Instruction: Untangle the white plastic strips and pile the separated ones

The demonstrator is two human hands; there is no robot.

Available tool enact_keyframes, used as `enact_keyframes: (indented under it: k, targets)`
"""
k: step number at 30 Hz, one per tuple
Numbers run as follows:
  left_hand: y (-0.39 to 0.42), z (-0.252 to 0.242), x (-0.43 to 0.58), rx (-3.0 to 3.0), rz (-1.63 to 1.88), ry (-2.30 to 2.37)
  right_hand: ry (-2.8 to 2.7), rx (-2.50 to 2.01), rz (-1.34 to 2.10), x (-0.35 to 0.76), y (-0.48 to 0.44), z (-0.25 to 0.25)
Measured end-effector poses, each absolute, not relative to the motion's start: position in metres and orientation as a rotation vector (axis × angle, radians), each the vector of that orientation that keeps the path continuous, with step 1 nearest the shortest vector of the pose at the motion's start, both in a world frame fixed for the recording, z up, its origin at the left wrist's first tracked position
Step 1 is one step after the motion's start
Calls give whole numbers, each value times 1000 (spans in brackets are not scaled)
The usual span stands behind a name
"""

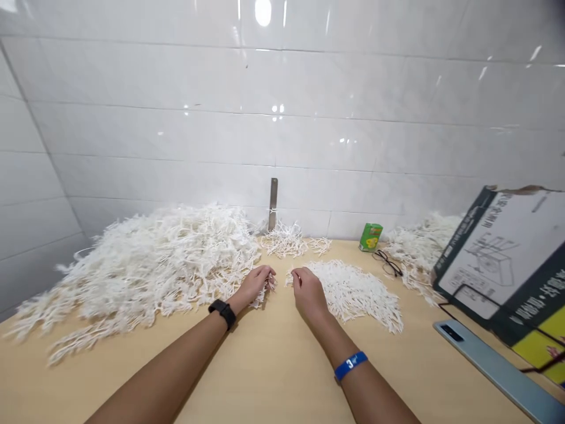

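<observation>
While both hands (282, 285) rest on the table (247, 371) just apart, their fingers curl loosely, and whether they grip any strands I cannot tell. The left hand (255, 285) touches the edge of a large heap of white strands (141, 274), and the right hand (309, 292) touches a smaller flat pile of the same strands (353, 297). A black watch (223, 313) circles the left wrist, a blue band (351, 365) the right. Farther ahead lie a small clump of strands (282, 241) and a green box (371, 237), with glasses (387, 263) beside it. Another pile of strands (419, 247) sits behind a tilted printed cardboard box (498, 259), and a phone (494, 371) lies near the table's right edge. A metal strip (273, 203) stands upright against the tiled wall (309, 118).
</observation>
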State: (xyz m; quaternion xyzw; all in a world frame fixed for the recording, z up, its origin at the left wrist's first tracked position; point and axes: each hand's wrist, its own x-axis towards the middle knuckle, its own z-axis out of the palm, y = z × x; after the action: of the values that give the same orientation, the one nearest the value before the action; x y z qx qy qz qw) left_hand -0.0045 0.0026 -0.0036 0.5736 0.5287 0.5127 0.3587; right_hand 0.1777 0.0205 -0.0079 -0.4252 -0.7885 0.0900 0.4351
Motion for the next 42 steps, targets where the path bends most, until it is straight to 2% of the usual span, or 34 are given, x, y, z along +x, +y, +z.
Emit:
enact_keyframes:
  k: [6,12,21,26,34,42]
  targets:
    - [-4,3,-1,1299,1402,1186,-1962,-1276,90,195,32,1]
    - [-11,8,6,1330,1381,1182,-1944,-922,554,167,17,-8]
    - [-10,7,3,1302,1333,1164,-1988,-930,725,162,20,-14]
    - [-13,11,2,1179,1276,946,-2030,-960,602,163,19,-14]
    - [-20,17,7,1160,1214,962,-2068,-946,444,166,23,-15]
    - [-19,15,5,1168,1233,1046,-1948,-942,590,169,21,-9]
